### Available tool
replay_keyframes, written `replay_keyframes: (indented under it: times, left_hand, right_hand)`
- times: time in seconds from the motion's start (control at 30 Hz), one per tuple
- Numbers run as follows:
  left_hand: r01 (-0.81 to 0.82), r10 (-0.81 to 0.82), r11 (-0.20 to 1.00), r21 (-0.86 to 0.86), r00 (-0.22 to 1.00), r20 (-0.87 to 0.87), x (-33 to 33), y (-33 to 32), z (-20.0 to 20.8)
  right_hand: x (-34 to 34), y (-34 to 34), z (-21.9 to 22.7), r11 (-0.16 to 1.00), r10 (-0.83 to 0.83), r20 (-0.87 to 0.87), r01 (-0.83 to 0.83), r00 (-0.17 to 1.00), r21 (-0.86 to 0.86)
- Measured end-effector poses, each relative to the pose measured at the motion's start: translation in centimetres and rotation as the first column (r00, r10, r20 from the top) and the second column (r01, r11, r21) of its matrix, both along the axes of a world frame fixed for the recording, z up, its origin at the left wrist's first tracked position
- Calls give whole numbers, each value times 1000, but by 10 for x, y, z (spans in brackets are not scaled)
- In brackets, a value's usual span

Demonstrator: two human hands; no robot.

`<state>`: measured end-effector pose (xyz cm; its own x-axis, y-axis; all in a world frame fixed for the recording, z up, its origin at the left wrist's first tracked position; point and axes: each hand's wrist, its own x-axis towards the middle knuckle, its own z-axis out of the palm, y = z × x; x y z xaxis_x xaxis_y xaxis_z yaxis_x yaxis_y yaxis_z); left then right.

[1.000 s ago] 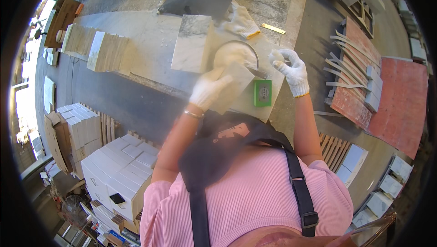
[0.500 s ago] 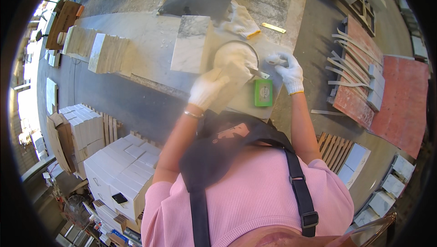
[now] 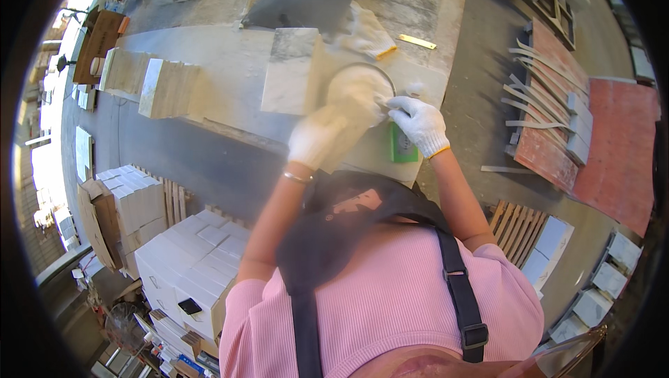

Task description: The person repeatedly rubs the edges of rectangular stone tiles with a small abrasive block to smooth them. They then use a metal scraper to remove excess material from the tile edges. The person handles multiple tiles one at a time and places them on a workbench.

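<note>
Working at the round dish (image 3: 393, 84), mid-frame: right hand (image 3: 420, 124) at its right rim, left hand (image 3: 313, 140) lower left; cannot tell whether either is clenched or grasping. Judged best: keep both steady.

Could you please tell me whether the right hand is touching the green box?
Cannot tell. In the head view, the gloved right hand covers part of the green box, hiding any contact or gap between them.

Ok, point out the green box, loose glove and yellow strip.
Green box (image 3: 400, 148): head view, lower left part.
Loose glove (image 3: 371, 35): head view, white middle.
Yellow strip (image 3: 417, 42): head view, middle of its length.
</note>
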<state>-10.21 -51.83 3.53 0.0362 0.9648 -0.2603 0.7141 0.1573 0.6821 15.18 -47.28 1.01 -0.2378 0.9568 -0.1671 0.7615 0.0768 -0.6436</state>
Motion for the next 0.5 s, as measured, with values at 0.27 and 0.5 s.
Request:
replay_keyframes:
  times: [0.27, 0.5]
  left_hand:
    - [106, -97, 986, 131, 992, -77, -6, -3, -13]
    - [76, -66, 993, 95, 992, -105, 0, -5, 0]
  right_hand:
    - [-1, 10, -7, 988, -94, -182, 70, 979, -136]
    - [-6, 7, 13, 940, -267, -454, 126, 850, -318]
